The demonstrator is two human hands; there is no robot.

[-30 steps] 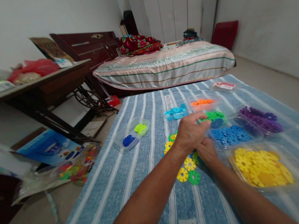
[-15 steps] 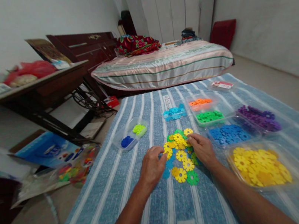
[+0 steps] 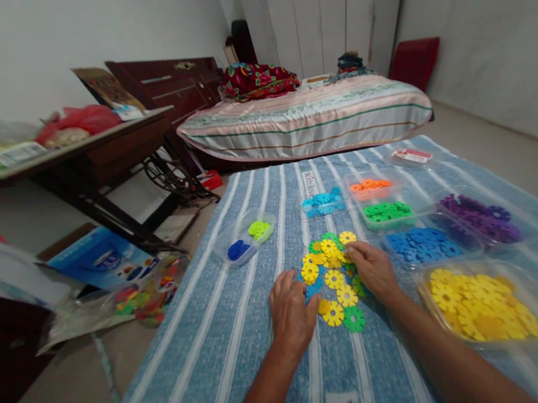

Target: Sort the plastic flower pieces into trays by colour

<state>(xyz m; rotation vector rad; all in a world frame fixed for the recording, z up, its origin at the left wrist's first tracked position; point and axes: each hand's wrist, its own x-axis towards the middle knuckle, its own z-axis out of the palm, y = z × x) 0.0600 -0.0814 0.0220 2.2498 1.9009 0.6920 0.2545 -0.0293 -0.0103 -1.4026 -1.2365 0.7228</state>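
A loose pile of slotted plastic flower discs, mostly yellow discs (image 3: 334,279) with green discs (image 3: 354,319) and blue discs (image 3: 313,287) among them, lies on the striped cloth. My left hand (image 3: 291,309) rests palm down at the pile's left edge, its fingers apart and its thumb beside the blue discs. On the right side, my right hand (image 3: 374,271) has thumb and fingers drawn together at the pile's upper right. Yellow pieces touch those fingertips, but what is between them is hidden.
Clear boxes hold yellow discs (image 3: 484,304), blue discs (image 3: 424,244), purple discs (image 3: 478,217), green discs (image 3: 386,211), orange discs (image 3: 370,185) and light-blue discs (image 3: 322,201). A two-part box (image 3: 252,258) with dark-blue and lime discs stands left. A bed (image 3: 307,118) is beyond.
My left hand has moved back toward me, and its fingers have spread flat over the cloth. My right hand stays at the pile's right side. The view has turned slightly left.
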